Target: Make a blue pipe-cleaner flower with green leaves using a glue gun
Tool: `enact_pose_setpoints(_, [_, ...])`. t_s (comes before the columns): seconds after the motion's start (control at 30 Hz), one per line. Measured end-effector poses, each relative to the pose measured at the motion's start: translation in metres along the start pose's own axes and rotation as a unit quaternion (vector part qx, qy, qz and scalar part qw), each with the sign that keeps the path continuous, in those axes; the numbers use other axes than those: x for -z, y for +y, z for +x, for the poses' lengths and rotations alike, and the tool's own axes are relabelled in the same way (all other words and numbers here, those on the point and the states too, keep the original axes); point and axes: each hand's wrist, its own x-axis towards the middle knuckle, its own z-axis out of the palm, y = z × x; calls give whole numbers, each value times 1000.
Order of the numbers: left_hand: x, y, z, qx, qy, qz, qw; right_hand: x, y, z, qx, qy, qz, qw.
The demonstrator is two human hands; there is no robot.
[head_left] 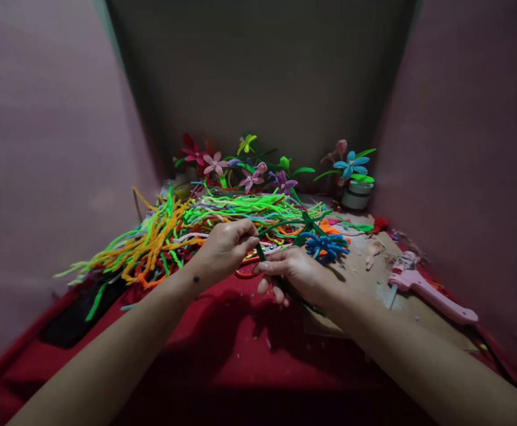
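Both hands meet over the front of a heap of pipe cleaners (240, 207). My left hand (231, 244) is closed in a pinch on the upper end of a dark green pipe cleaner (260, 252). Lower down, the fingers of my right hand (296, 269) are closed around the same pipe cleaner, and dark green strands run under that palm. Just beyond my right hand lies a blue pipe-cleaner flower (327, 245) with dark green leaves (310, 225) behind it. Orange-handled scissors (248, 269) lie partly hidden behind my hands.
A pink glue gun (436, 296) rests on a cardboard sheet (360, 278) at the right. Finished pipe-cleaner flowers (251, 177) stand along the back, one by a white jar (357, 194). A dark flat object (80, 313) lies on the red cloth (258, 355) at left.
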Motion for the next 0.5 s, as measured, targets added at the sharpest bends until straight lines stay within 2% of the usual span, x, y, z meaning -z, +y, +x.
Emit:
enact_pose_setpoints(0.07, [0,-8,4,11,9,-7,1000,1,4,1,-12,-7,11,1000])
enact_pose_setpoints(0.17, [2,-19,8,56,18,-73,996,0,10,2,-32,-17,49,998])
enact_pose_setpoints(0.33, [6,-26,11,121,22,-136,983,-4,15,-1,-44,-45,124,990])
enact_pose_setpoints(0.5, [13,-25,10,136,-7,-130,982,-1,8,-7,-40,-79,28,996])
